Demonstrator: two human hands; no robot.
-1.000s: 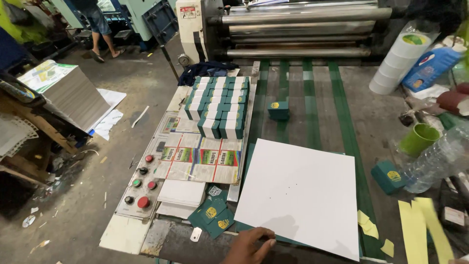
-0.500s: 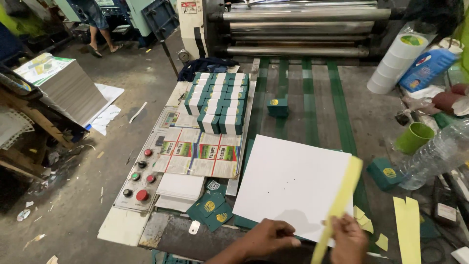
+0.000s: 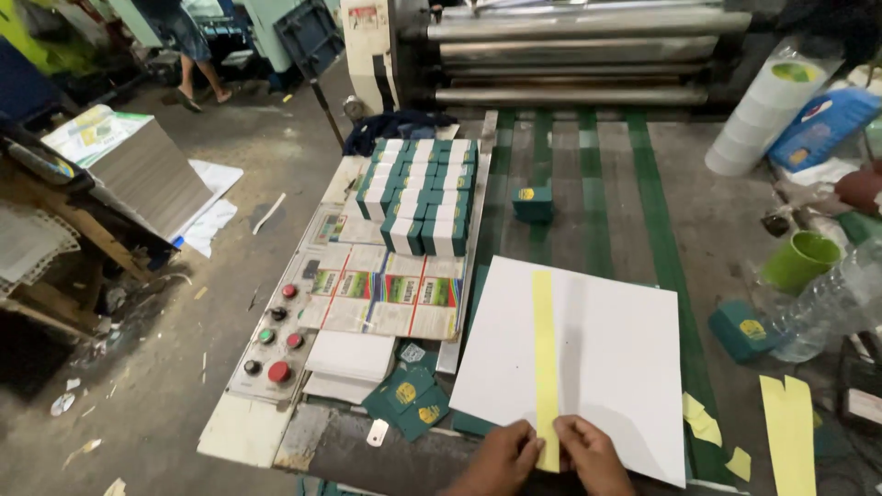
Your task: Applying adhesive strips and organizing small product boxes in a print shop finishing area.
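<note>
A long yellow paper strip lies lengthwise on a large white sheet on the machine table. My left hand and my right hand meet at the strip's near end, fingertips pinching and pressing it against the sheet's front edge. The strip runs from the sheet's far edge down to my fingers. Both hands are partly cut off by the bottom of the view.
Green-and-white small boxes are stacked behind printed flat cartons. A panel of red and green buttons sits at the left. More yellow strips, a green cup, a clear bottle and loose green boxes lie around.
The yellow strip was held up slanting in my right hand; now it lies flat along the white sheet, with both hands at its near end.
</note>
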